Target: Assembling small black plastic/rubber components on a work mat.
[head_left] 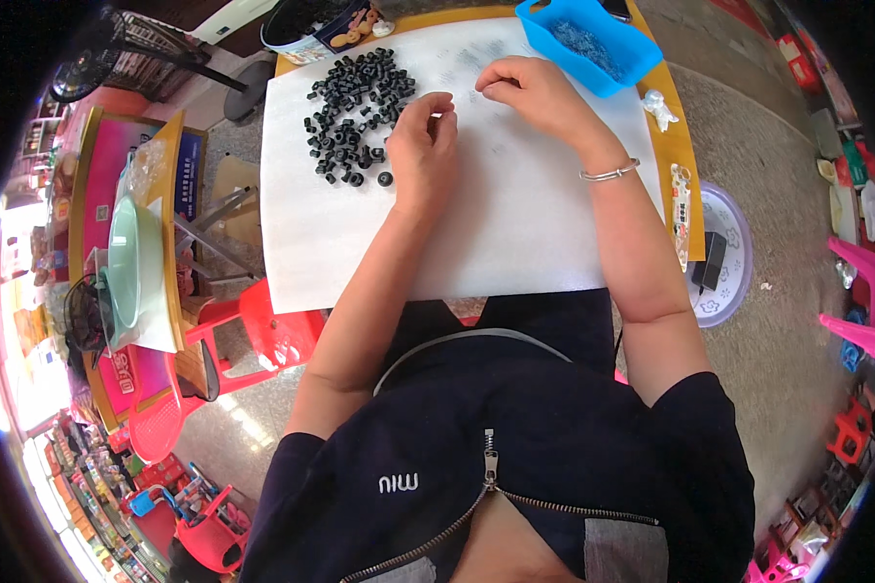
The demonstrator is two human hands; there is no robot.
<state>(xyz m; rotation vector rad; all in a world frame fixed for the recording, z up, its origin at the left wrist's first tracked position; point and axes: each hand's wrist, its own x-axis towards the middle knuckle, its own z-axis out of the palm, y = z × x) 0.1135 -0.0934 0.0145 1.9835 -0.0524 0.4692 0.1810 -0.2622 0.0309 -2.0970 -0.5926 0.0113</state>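
Over the white sheet on the table, my left hand is closed with its fingers curled, just right of a pile of small black cylindrical parts. Whatever sits between its fingertips is too small to make out. Farther right and a little higher, my right hand has thumb and forefinger pinched together, facing the left hand; anything in that pinch is too tiny to name. A blue plastic basket stands beyond the right hand, with many small clear pieces inside.
At the far left edge stands a tub with dark contents. A small white figurine and a printed strip lie on the table's right border. A red plastic chair is at the lower left, a round lilac-rimmed tray at the right.
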